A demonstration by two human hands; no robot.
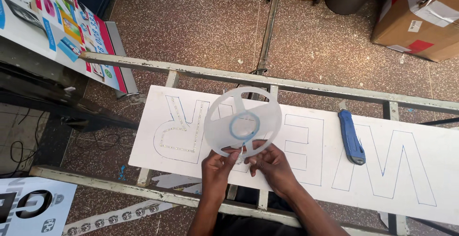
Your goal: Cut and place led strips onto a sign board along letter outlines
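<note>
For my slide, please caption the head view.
Both hands hold a translucent round plastic reel above a white lettered board.

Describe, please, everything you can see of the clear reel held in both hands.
The reel is a round, flat disc of clear, frosted-looking plastic with spokes running from a blue-ringed hub to the rim and open windows between them. It is held tilted above the white board, with its lower edge pinched between the left hand and the right hand. Nothing else touches it.
</note>
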